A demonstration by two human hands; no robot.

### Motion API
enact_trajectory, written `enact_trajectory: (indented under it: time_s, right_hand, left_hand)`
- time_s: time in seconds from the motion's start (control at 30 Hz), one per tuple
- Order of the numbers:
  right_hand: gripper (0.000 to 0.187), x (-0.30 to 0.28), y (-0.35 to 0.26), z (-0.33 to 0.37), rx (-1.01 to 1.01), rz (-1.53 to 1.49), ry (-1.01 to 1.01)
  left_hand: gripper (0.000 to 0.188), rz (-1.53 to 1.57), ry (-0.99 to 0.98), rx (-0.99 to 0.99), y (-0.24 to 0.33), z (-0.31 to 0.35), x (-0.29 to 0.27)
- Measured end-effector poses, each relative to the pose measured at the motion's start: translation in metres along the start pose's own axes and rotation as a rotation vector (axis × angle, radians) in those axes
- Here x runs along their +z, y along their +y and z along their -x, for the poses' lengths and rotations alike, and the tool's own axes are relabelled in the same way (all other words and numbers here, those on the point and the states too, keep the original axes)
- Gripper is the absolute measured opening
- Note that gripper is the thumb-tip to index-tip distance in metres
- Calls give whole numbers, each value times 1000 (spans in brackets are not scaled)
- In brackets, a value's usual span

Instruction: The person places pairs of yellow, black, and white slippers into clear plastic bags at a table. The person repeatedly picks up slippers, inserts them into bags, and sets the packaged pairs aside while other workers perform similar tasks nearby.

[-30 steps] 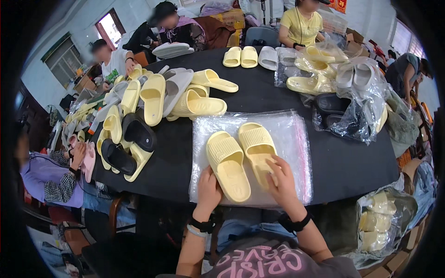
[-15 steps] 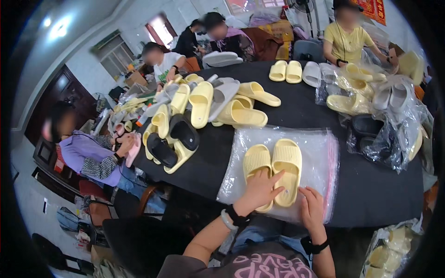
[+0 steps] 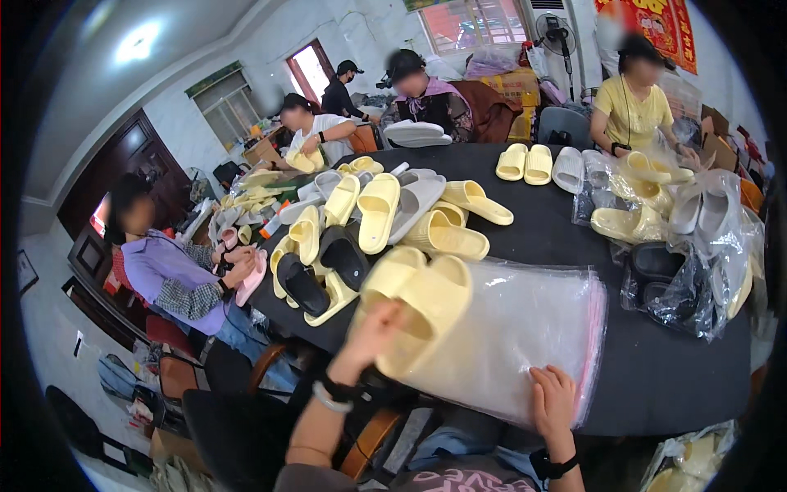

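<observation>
White walls [image 3: 270,57] enclose a crowded workroom where several people sit around a long, black-covered table [image 3: 680,373]. Loose slide sandals [image 3: 379,215], yellow, grey and black, lie heaped and leaning on one another on the left, while clear-bagged slides [image 3: 620,223] are piled on the right; this split probably keeps unwrapped footwear apart from wrapped. Between them, a stack of clear plastic bags [image 3: 525,336] lies flat at the near edge, presumably there to be within easy reach of both hands.

One pair of yellow slides [image 3: 441,303] is held above the left part of that stack, side by side and tilted. The left hand [image 3: 375,334] is closed around the two together, seemingly so one grasp carries both; blur hides exactly how its fingers sit. The right hand [image 3: 553,402] is open and empty, fingers loosely bent on the stack's near right part, perhaps to steady the slippery film.

Compared with half a second ago, the pair has left the middle of the stack and swung leftward with the left hand, baring most of the top bag. The right hand stays by the stack's near right side.
</observation>
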State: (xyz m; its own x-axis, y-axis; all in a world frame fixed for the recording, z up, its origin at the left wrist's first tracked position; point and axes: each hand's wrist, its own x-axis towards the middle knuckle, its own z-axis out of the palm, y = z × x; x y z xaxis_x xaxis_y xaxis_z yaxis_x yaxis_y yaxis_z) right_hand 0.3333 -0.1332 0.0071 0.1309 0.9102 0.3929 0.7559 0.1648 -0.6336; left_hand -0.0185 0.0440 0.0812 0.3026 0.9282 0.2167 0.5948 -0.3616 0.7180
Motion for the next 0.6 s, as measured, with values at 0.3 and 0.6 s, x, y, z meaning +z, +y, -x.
enact_trajectory:
  time_s: [0.3, 0.6]
  right_hand:
    - [26, 7, -1, -3, -58, 109, -11]
    - [33, -1, -11, -4, -39, 262, -92]
  left_hand:
    - [42, -618, 452, 105, -125, -163, -224]
    - [68, -159, 200, 184, -67, -108, -26]
